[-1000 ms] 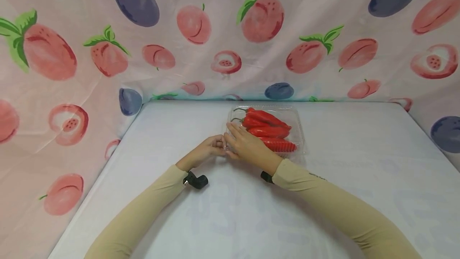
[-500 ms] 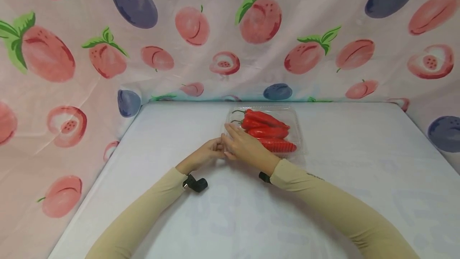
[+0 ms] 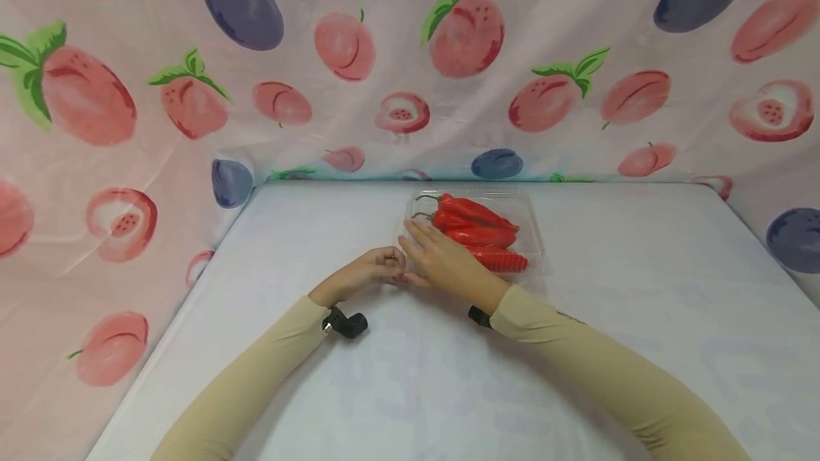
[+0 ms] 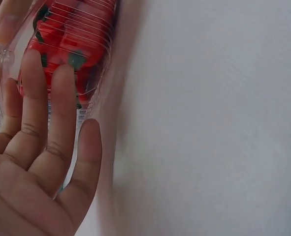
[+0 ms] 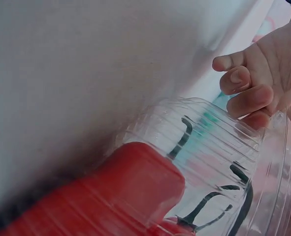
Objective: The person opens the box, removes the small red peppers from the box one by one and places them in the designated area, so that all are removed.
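Observation:
A clear plastic clamshell box (image 3: 530,232) of red peppers (image 3: 477,223) stands on the white table (image 3: 640,319), its lid down. My left hand (image 3: 392,265) is at the box's near-left corner, and its curled fingers (image 5: 248,78) and thumb pinch the rim there. In the left wrist view those fingers (image 4: 42,142) lie against the ribbed end wall of the box (image 4: 86,49). My right hand (image 3: 426,255) rests flat on the left part of the lid, fingers straight. The right wrist view shows the box (image 5: 209,132) from close up with a pepper (image 5: 135,187) and dark stems inside.
A fruit-print cloth (image 3: 410,55) hangs behind the table and down its left side. The table's left edge (image 3: 186,319) runs close to my left forearm. A black wrist camera (image 3: 349,322) sits under my left wrist. Bare tabletop lies right of the box.
Both hands stay at the box's left end. My left hand has drawn back slightly from under the right one, so its fingers show more.

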`<state>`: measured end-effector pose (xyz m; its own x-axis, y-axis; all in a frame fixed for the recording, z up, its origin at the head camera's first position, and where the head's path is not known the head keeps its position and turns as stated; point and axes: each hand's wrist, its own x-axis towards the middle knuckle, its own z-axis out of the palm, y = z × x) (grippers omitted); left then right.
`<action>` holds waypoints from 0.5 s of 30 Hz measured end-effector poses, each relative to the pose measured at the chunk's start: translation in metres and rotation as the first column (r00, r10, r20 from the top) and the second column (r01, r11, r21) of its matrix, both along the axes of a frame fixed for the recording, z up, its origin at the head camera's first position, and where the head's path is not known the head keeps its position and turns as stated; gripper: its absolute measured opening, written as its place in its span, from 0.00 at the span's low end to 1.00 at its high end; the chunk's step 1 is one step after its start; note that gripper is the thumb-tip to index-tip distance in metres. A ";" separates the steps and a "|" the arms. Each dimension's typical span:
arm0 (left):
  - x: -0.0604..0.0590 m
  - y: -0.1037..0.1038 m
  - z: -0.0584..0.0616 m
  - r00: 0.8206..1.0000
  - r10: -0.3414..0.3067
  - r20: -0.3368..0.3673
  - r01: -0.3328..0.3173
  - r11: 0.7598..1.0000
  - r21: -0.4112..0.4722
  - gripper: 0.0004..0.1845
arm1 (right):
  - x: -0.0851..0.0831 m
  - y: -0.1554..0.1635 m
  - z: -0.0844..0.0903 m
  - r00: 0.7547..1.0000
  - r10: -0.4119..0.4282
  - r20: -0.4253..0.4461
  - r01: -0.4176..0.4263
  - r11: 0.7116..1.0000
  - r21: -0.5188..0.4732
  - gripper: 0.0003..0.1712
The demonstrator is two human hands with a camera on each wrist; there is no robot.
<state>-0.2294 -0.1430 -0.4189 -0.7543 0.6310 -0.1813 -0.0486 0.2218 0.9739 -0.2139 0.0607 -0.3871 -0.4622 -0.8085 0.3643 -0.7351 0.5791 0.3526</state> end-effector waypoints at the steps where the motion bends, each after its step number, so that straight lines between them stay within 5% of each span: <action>1: 0.000 0.000 0.000 1.000 0.000 -0.003 0.000 1.000 0.000 0.04 | 0.000 0.001 -0.001 1.000 -0.004 0.000 0.004 1.000 -0.004 0.32; 15: 0.001 0.007 0.000 1.000 -0.007 -0.010 0.007 1.000 -0.011 0.07 | 0.008 0.034 -0.003 0.989 -0.075 0.124 0.086 0.993 -0.086 0.37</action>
